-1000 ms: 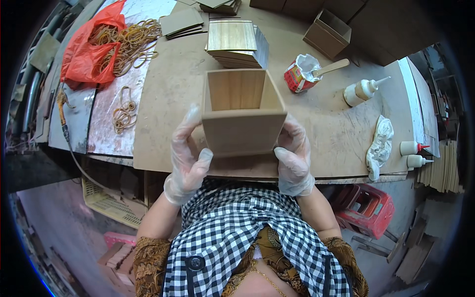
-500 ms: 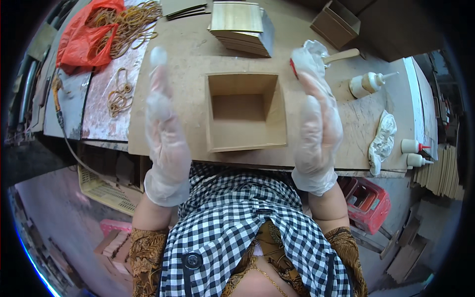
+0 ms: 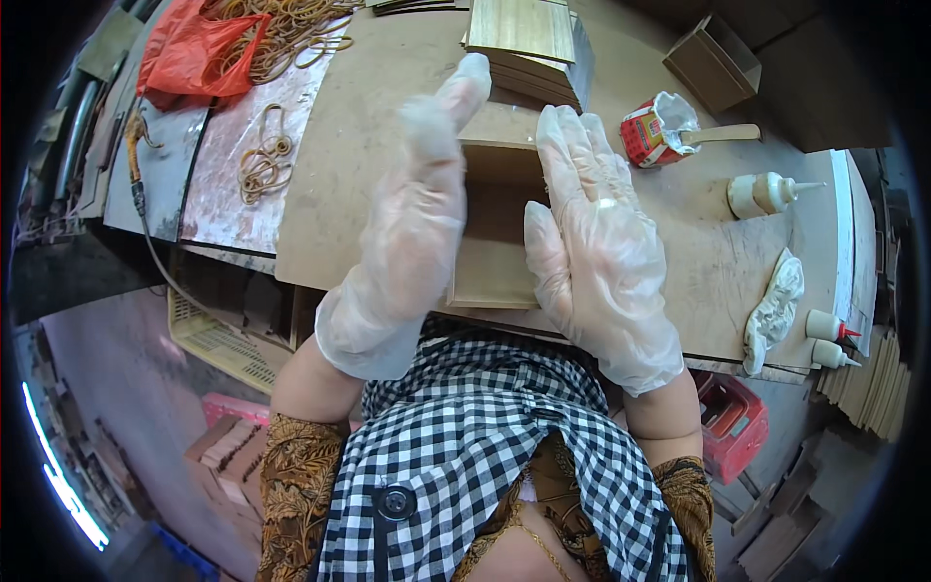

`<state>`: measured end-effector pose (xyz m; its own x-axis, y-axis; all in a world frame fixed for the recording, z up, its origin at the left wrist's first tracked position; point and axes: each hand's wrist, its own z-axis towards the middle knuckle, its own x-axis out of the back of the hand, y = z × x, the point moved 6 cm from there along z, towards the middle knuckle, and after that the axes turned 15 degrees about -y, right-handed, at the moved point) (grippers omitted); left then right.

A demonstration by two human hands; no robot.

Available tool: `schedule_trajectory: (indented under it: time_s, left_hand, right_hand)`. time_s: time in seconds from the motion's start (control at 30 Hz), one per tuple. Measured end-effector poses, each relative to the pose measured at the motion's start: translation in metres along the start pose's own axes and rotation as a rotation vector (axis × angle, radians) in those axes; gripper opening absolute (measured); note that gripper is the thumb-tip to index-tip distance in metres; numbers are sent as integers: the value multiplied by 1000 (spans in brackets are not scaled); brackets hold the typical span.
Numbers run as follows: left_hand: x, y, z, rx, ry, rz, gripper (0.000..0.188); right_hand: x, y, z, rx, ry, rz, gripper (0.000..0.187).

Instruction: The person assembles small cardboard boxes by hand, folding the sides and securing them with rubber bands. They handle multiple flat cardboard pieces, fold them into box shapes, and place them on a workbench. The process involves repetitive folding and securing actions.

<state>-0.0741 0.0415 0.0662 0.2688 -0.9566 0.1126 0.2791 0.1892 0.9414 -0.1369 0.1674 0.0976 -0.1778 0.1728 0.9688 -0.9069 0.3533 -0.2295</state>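
Observation:
An open-topped brown wooden box (image 3: 495,279) sits at the front of the brown work board. Over its left side is my left hand (image 3: 402,242) in a thin whitish glove, fingers stretched and slightly blurred, holding nothing. My right hand (image 3: 616,257), gloved the same way, lies flat along the box's right side with its thumb apart. Both hands hide the box's side walls, so whether they touch the wood is hard to tell.
Behind the box stand stacked wooden panels (image 3: 524,34). To the right are a red-and-white tub (image 3: 648,136) with a wooden handle (image 3: 729,136), a glue bottle (image 3: 761,194), a crumpled white glove (image 3: 774,308) and another box (image 3: 713,63). Rubber bands (image 3: 264,160) and a red bag (image 3: 199,58) lie left.
Both hands have moved inward from beside the box to over its sides. The head view has shifted, so the table's things appear further right. The red-and-white tub is now uncovered.

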Motion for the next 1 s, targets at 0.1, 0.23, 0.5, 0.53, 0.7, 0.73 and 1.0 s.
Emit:
schedule_trajectory:
  time_s: [0.1,0.23,0.5,0.53,0.7,0.73,1.0]
  left_hand:
    - [-12,22,8,25,-93,515,49]
    - [-26,14,2,114,-111,1012,56]
    - [-27,16,4,97,-112,943,49]
    - [-24,17,4,74,-120,888,48]
    - [21,3,-2,20,103,-522,50]
    - [34,-2,-7,17,142,-524,51]
    - [56,-6,-27,90,223,-243,47]
  right_hand:
    - [-2,0,1,-19,-24,-35,60]
    - [-5,-2,1,-15,-37,-66,61]
    - [-6,-3,0,-3,-21,-62,62]
    - [-5,-2,0,-4,-19,-41,60]
    - [17,19,-11,51,69,645,42]
    - [25,30,-19,18,189,752,40]
    - [12,71,-45,-187,397,1124,33]
